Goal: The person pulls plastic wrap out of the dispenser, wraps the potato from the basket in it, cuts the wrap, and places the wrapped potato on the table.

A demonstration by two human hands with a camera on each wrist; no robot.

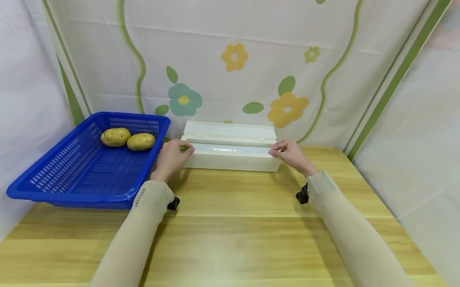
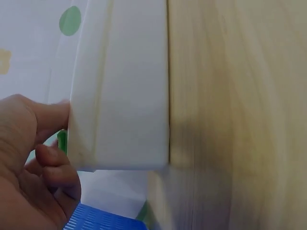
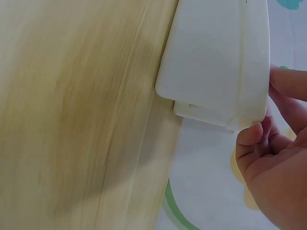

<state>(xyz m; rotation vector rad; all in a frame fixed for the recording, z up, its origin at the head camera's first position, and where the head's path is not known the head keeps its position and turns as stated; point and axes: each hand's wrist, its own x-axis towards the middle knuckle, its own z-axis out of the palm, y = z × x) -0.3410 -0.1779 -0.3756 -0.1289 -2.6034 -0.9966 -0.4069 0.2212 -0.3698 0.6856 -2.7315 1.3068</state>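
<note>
A long white cling film dispenser box point(image 1: 231, 162) stands on the table against the back cloth, its lid point(image 1: 230, 129) tipped up and back. Across its opening lies a glossy, see-through strip of cling film point(image 1: 226, 149). At the left end, my left hand point(image 1: 173, 156) pinches the film's edge between thumb and forefinger; the other fingers curl beside a small green piece point(image 2: 62, 142). My right hand point(image 1: 292, 154) pinches the film at the right end, thumb and forefinger right at the box's rim in the right wrist view. The box hides part of the fingertips in both wrist views.
To the left stands a blue plastic basket point(image 1: 87, 197) with two potatoes, one potato point(image 1: 115, 137) beside the other potato point(image 1: 140, 141). Its right rim is close to my left wrist. A flowered cloth point(image 1: 224, 88) hangs behind the wooden table point(image 1: 226, 244), with white cloth at both sides.
</note>
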